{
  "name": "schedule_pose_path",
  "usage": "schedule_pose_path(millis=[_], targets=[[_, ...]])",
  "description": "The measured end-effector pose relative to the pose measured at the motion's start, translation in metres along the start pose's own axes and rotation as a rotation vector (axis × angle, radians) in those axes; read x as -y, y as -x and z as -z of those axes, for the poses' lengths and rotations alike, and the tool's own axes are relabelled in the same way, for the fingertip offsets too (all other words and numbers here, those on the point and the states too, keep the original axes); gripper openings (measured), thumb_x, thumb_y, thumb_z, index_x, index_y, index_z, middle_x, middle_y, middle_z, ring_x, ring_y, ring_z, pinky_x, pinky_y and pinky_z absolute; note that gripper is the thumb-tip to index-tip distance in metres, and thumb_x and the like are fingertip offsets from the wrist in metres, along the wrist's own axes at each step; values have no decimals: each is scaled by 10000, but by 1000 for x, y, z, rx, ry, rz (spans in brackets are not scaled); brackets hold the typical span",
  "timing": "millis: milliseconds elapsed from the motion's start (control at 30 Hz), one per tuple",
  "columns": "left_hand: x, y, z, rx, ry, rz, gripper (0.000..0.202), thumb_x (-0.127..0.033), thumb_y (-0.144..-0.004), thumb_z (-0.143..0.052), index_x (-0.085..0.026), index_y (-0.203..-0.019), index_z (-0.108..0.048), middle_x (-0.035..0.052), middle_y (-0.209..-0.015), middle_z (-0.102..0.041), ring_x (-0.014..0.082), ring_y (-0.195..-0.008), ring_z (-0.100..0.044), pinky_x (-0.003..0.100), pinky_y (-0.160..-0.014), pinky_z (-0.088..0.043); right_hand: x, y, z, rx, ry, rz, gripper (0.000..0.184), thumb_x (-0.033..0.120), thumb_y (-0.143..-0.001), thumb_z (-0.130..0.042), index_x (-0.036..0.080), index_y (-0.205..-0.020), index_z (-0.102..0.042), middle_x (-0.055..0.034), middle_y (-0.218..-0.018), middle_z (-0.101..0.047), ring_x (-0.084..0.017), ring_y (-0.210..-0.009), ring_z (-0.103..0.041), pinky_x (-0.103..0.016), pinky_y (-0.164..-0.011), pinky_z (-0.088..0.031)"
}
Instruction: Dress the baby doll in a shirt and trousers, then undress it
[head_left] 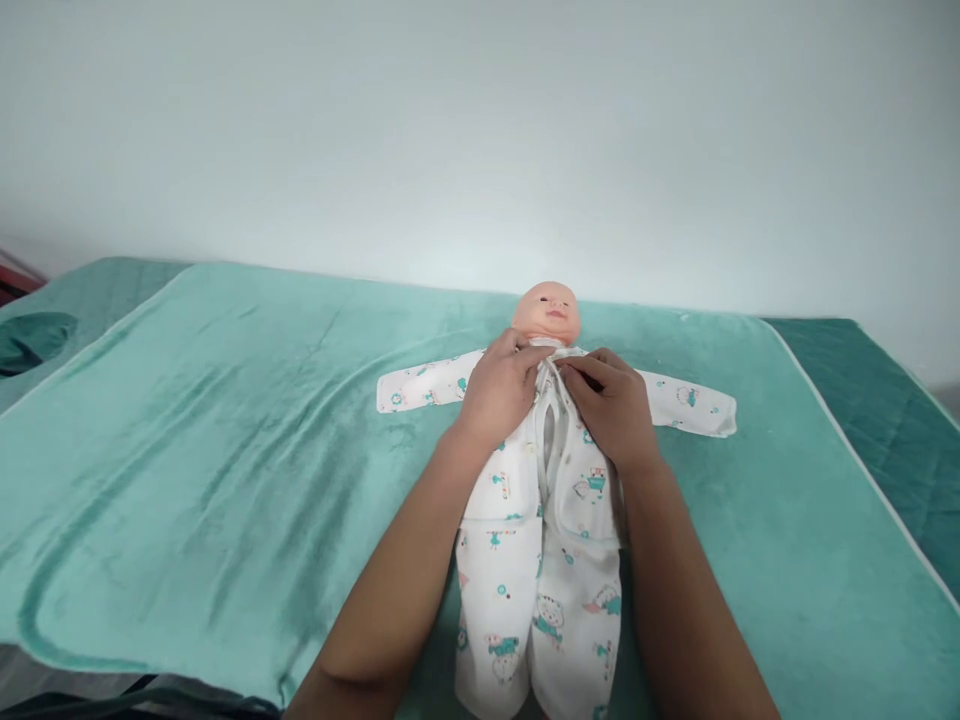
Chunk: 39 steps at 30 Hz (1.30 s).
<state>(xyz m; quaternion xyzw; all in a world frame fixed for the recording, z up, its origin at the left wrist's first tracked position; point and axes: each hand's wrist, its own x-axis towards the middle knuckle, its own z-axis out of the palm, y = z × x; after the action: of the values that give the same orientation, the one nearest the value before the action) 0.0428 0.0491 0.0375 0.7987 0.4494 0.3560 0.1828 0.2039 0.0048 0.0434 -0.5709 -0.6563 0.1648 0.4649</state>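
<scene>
A baby doll (546,308) lies on its back, dressed in a white printed jacket (504,478) and matching trousers (574,620). The jacket's front edges meet near the neck and part lower down, where small snap fasteners show along the edge. My left hand (508,388) has its fingers closed on the left front edge just below the doll's neck. Opposite it, my right hand (611,400) pinches the right front edge at the same height. The fastener under my fingertips is hidden. Both sleeves (691,403) stretch out sideways.
A light green blanket (225,450) is spread under the doll, with creases on the left. Darker green quilted bedding (862,400) shows beyond its right edge. A pale wall (480,140) rises behind. Something red (13,284) sits at the far left, and dark cords lie at the lower left.
</scene>
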Motion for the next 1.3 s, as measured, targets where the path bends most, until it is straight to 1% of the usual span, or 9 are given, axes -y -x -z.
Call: schedule_pose_path(millis=[100,200,367,633,833,900,1100,1200,1300], targets=[[1,0,-2,-28,-16,-23,362,-128,-962,-456,-221,-1165,-742,66,-1009,-610,173,-937,-618,325,-877,-513,-4,6,-4,-73,-15,-7,225,290,-937,-590,224,-974,-802,-27,-835,-638,-163,-789,-610,-313,-742,-467],[2,0,-3,-32,-4,-34,359,-122,-958,-450,-206,-1151,-740,70,-1013,-608,176,-937,-615,337,-901,-513,-7,13,-4,-88,-47,-20,252,298,-944,-585,228,-1065,-794,-30,-862,-630,-165,-797,-601,-324,-749,-475],[2,-2,-3,-14,51,-5,355,-110,-946,-463,-204,-1142,-743,56,-1021,-613,164,-974,-627,325,-951,-504,-10,19,-1,-24,-71,-35,312,334,-961,-570,215,-1178,-761,-39,-890,-578,-174,-840,-580,-338,-783,-481],[4,-3,-3,-8,132,50,353,-112,-941,-467,-221,-1127,-747,42,-1027,-623,158,-1018,-635,313,-953,-498,-6,14,0,66,-24,-57,359,386,-978,-521,229,-1213,-742,-50,-936,-554,-198,-891,-592,-372,-847,-469],[1,-2,-1,-12,155,70,350,-137,-949,-464,-243,-1129,-745,36,-1020,-631,160,-1011,-638,314,-940,-496,-12,11,0,105,-164,-183,363,412,-944,-556,243,-1218,-723,-36,-1004,-590,-187,-962,-592,-348,-916,-457],[0,-1,-1,-23,156,65,352,-146,-953,-464,-249,-1144,-741,36,-1014,-629,159,-1003,-638,313,-933,-494,-12,11,1,101,-199,-216,363,409,-918,-584,244,-1211,-721,-24,-990,-599,-175,-930,-584,-336,-907,-455],[1,12,-1,-76,144,-38,365,-139,-957,-442,-244,-1089,-766,56,-1038,-623,169,-1016,-614,330,-926,-491,-6,15,4,4,-241,-265,328,397,-886,-595,205,-1117,-726,2,-852,-601,-149,-770,-531,-309,-787,-445],[1,23,2,-97,176,-75,360,-132,-958,-442,-251,-1036,-773,60,-1079,-641,177,-1067,-605,352,-970,-480,4,19,11,-47,-190,-239,246,401,-901,-583,196,-951,-709,-9,-828,-635,-152,-746,-532,-305,-741,-428],[-3,31,7,-133,217,-58,312,-142,-954,-472,-252,-1044,-750,47,-1080,-671,172,-1080,-608,345,-985,-476,20,24,17,29,-32,-186,269,440,-914,-584,203,-794,-623,-4,-748,-609,-153,-695,-516,-306,-693,-404]])
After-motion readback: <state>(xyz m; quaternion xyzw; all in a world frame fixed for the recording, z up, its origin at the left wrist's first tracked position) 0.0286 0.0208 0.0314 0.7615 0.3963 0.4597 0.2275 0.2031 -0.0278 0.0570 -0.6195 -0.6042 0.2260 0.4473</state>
